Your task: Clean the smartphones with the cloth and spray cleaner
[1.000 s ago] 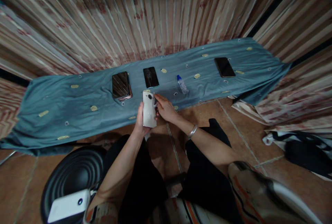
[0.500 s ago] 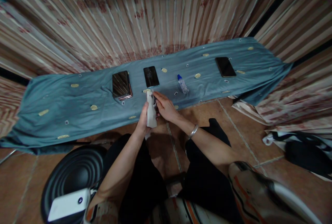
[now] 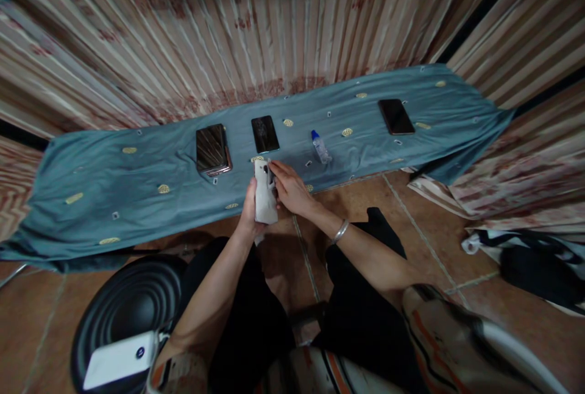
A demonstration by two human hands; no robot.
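A white smartphone (image 3: 265,198) is tilted up at the near edge of the cloth-covered table, its pale back with a dark camera patch towards me. My left hand (image 3: 248,210) is closed around its left side and lower part. My right hand (image 3: 292,189) pinches its upper right edge, close to the camera patch; some of those fingers are hidden behind the phone. Just beyond lies a dark-screened smartphone (image 3: 265,134). A small stack of smartphones (image 3: 212,149) sits to the left. On the right lies a small clear bottle with a blue cap (image 3: 322,148).
Another dark smartphone (image 3: 396,117) lies farther right on the blue-green tablecloth (image 3: 150,165). Pleated curtains (image 3: 283,22) hang behind the table. A round black stool (image 3: 128,302) stands at lower left, with a white power bank (image 3: 121,358) on its edge.
The white smartphone has turned slightly, so more of its back faces me. My left hand has shifted a little left with it; my right hand stays at its upper edge.
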